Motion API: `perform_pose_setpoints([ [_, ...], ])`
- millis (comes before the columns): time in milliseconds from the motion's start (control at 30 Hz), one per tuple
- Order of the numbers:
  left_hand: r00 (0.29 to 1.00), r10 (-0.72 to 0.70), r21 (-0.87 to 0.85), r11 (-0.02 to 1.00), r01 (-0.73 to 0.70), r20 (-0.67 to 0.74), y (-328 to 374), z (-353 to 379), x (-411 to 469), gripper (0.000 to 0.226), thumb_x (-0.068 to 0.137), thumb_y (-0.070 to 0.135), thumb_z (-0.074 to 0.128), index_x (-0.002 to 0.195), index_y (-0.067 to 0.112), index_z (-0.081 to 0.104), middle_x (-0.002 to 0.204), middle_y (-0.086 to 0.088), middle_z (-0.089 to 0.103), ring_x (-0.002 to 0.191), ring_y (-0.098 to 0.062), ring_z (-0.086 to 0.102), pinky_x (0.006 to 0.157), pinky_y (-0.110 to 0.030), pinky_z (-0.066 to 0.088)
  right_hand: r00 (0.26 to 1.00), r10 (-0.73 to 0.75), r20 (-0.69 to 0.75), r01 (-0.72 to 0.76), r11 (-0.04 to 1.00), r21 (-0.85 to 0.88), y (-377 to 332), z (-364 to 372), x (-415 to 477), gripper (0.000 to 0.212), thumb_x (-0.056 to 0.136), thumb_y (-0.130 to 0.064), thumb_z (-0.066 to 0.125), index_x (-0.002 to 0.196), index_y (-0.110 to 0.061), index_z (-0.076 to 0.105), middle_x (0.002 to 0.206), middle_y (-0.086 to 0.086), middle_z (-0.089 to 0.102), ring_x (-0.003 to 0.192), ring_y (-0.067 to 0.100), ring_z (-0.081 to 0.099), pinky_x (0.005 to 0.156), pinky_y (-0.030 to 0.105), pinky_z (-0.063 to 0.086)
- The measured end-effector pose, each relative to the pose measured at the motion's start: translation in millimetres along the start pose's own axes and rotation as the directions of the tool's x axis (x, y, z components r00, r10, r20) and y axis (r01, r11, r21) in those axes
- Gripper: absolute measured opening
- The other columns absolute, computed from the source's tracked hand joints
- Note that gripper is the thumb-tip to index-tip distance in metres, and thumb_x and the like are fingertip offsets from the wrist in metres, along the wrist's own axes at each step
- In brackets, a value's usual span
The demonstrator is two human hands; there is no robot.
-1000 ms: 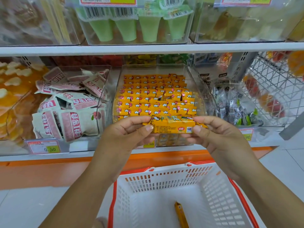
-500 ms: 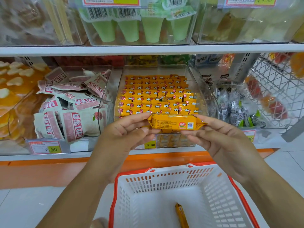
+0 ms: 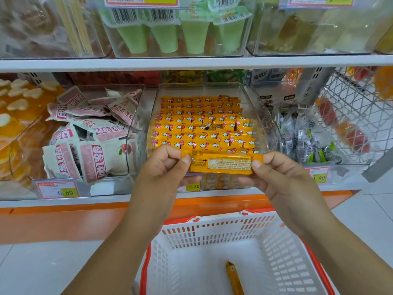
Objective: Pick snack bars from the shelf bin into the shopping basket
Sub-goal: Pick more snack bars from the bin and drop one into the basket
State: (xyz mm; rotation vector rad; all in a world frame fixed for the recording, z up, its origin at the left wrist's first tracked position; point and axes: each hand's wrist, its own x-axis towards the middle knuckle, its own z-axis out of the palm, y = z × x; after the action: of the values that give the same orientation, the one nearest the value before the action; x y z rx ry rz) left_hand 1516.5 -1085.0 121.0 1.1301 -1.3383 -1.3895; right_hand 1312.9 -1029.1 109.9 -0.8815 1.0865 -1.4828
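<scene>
Left grip (image 3: 163, 167) pinches the left end of a yellow snack bar (image 3: 221, 163), thumb in front and curled fingers behind. The right grip (image 3: 282, 177) pinches the right end the same way. The bar is held in the air in front of the front wall of the clear shelf bin (image 3: 258, 116), covering part of that wall, and it sits higher than the far rim of the shopping basket (image 3: 212, 220). Its long axis runs left to right, along the front edge of the shelf (image 3: 127, 198). The side with small printed text faces the camera.

Behind the bar, the bin holds tight rows of the same yellow bars (image 3: 202, 128), standing on end. A price tag (image 3: 193, 186) reading 15.80 shows just under the left grip. To the bin's left, a second clear bin is piled with pink-and-white packets (image 3: 91, 141). To its right lie dark silver packets (image 3: 302, 137), and past them a wire rack (image 3: 350, 116) stands at the shelf's right end. Green cups (image 3: 170, 37) stand in a clear box on the upper shelf.

Below both forearms the white basket with its orange rim holds one loose bar (image 3: 234, 277) on its bottom. That bar's long axis runs from the near side toward the far side, leaning slightly left at its far end.
</scene>
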Motion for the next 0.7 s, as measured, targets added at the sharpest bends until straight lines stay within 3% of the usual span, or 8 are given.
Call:
perform_pose_setpoints([
  [100, 0.999, 0.029, -0.045, 0.999, -0.03, -0.022, 1.1, 2.2, -4.0, 0.012, 0.094, 0.009, 0.058, 0.099, 0.021, 0.057, 0.09, -0.003, 0.077, 0.078, -0.019, 0.075, 0.068, -0.025, 0.06, 0.997, -0.064, -0.035, 0.062, 0.995, -0.075, -2.7, 2.1, -1.7, 0.026, 0.072, -0.024, 0.068, 0.092, -0.012, 0.056, 0.086, 0.01, 0.074, 0.082, 0.035, 0.073, 0.067, 0.027, 0.058],
  [200, 0.998, 0.043, -0.053, 0.998, -0.045, -0.04, -0.7, 3.7, -5.9, 0.018, 0.094, 0.006, 0.059, 0.096, 0.022, 0.067, 0.094, -0.001, 0.077, 0.079, -0.019, 0.075, 0.068, -0.023, 0.059, 0.992, -0.113, -0.064, 0.103, 0.985, -0.139, -2.1, 1.2, -1.8, 0.017, 0.078, -0.018, 0.063, 0.091, -0.011, 0.054, 0.082, 0.004, 0.072, 0.076, 0.038, 0.073, 0.064, 0.03, 0.058],
  [333, 1.0, -0.01, -0.068, 0.998, 0.009, -0.022, 0.0, 3.3, -6.6, 0.02, 0.092, 0.012, 0.061, 0.1, 0.027, 0.072, 0.092, 0.003, 0.077, 0.083, -0.014, 0.075, 0.07, -0.019, 0.058, 0.996, -0.075, -0.038, 0.069, 0.988, -0.135, 0.7, 1.3, -2.1, 0.037, 0.068, -0.046, 0.077, 0.095, -0.02, 0.069, 0.089, 0.011, 0.074, 0.085, 0.037, 0.073, 0.073, 0.03, 0.059],
  [433, 0.999, -0.017, -0.031, 0.999, 0.018, 0.029, 0.7, 0.7, -4.8, 0.026, 0.083, 0.014, 0.07, 0.104, 0.029, 0.071, 0.093, 0.007, 0.077, 0.087, -0.014, 0.074, 0.075, -0.021, 0.058, 0.999, -0.053, 0.006, 0.053, 0.992, -0.114, 1.4, -0.4, -1.1, 0.058, 0.058, -0.05, 0.088, 0.101, -0.018, 0.066, 0.103, 0.016, 0.073, 0.088, 0.036, 0.072, 0.075, 0.031, 0.058],
  [567, 0.998, -0.05, -0.111, 0.992, 0.054, 0.035, -1.0, -2.6, -1.6, 0.024, 0.089, 0.002, 0.063, 0.098, 0.022, 0.073, 0.089, 0.001, 0.078, 0.085, -0.017, 0.075, 0.071, -0.017, 0.057, 1.0, -0.027, -0.002, 0.027, 0.999, -0.047, 0.4, -0.9, 1.7, 0.04, 0.065, -0.028, 0.078, 0.1, -0.012, 0.066, 0.098, 0.018, 0.074, 0.084, 0.034, 0.073, 0.069, 0.027, 0.058],
  [700, 0.996, -0.069, -0.131, 0.988, 0.076, 0.059, -3.3, -5.3, 1.7, 0.025, 0.093, 0.0, 0.057, 0.099, 0.018, 0.073, 0.09, -0.005, 0.078, 0.087, -0.022, 0.075, 0.075, -0.023, 0.059, 1.0, -0.004, -0.008, 0.004, 1.0, 0.031, -1.0, -1.1, 2.5, 0.028, 0.063, -0.02, 0.072, 0.089, -0.011, 0.071, 0.09, 0.022, 0.073, 0.079, 0.034, 0.073, 0.063, 0.025, 0.058],
])
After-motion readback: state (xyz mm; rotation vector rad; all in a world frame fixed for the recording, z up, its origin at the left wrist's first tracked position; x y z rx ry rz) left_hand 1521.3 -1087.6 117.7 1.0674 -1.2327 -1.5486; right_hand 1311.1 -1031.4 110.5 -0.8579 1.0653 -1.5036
